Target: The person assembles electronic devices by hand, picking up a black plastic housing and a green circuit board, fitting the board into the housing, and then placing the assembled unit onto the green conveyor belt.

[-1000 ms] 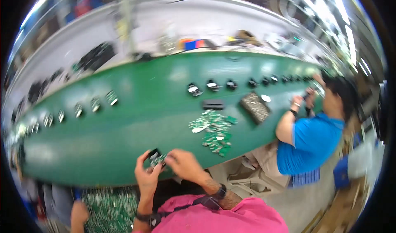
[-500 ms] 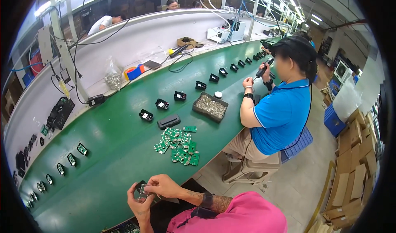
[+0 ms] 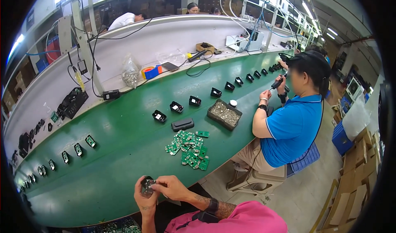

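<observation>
Black case (image 3: 144, 180) with circuit board (image 3: 148, 185) was held up in both hands, over the surface (image 3: 119, 163) just inside its near edge. Left hand (image 3: 145, 200): fingers clamped round the case. Right hand (image 3: 173, 188): fingers close together at the board's right side — pinching or pressing, could not tell. Risk, as judged: a sideways push or slackened left grip could tip the board out over the near edge. Board side appeared to face up; long axis seemingly ran near edge to far edge — partly covered, uncertain.
</observation>
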